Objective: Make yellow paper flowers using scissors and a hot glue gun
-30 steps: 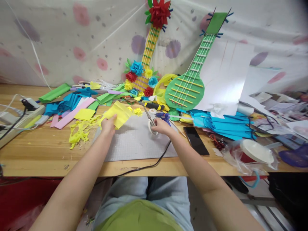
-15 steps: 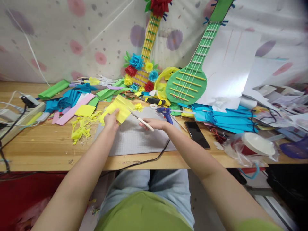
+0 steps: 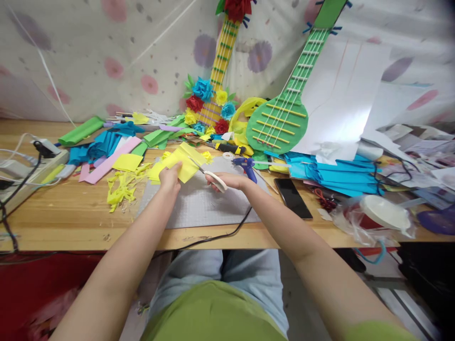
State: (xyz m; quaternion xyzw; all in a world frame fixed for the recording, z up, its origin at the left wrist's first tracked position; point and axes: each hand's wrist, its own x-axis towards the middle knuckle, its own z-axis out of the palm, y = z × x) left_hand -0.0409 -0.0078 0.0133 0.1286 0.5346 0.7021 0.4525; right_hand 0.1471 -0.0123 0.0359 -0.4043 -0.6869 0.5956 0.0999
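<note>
Yellow crepe paper (image 3: 185, 154) is pinched in my left hand (image 3: 170, 179), raised over the grey cutting mat (image 3: 192, 208). My right hand (image 3: 227, 180) grips white-handled scissors (image 3: 217, 182), fingers partly hidden behind the handle. Their blades point up and left and meet the paper's right part; whether they are cutting into it I cannot tell. Yellow paper scraps (image 3: 121, 189) lie left of my left hand, beside a flat yellow piece (image 3: 127, 162). A small crumpled yellow paper piece (image 3: 206, 156) shows just behind the scissors.
Behind the mat are a blue glue gun (image 3: 246, 166) and a yellow-black cutter (image 3: 231, 148). A phone (image 3: 293, 199) lies to the right. Two paper-made instruments, a green one (image 3: 277, 125) and a flowered yellow one (image 3: 222, 57), lean at the back. A black cable (image 3: 213, 240) crosses the front edge.
My left hand and the yellow paper have shifted slightly right. The scissors have turned a little, and their blades now overlap the paper further up. The view has moved slightly.
</note>
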